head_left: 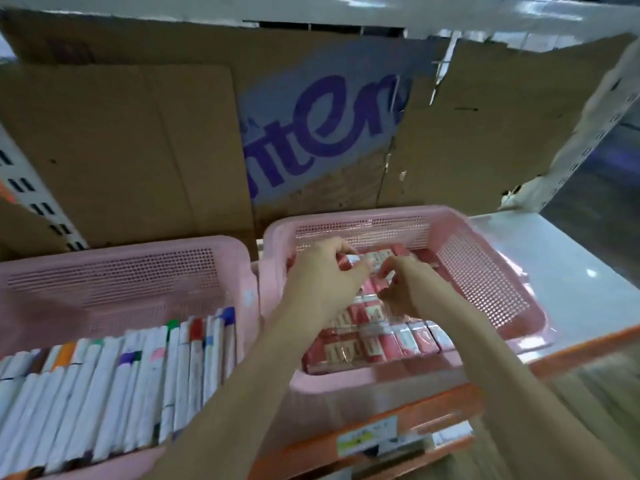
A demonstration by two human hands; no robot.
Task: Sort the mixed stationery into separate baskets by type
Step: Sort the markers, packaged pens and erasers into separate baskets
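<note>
A glossy white shelf with an orange front edge carries two pink perforated baskets set side by side, their rims touching or nearly so. The left basket holds a packed row of white markers with coloured caps, and the right basket, tilted slightly askew, holds red and white packets in rows. Flattened brown cardboard stands at the back of the shelf behind both baskets, one panel printed with purple lettering.

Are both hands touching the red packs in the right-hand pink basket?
Touching. The head view shows the left hand and right hand with fingers curled on the red packs inside the right pink basket.
</note>
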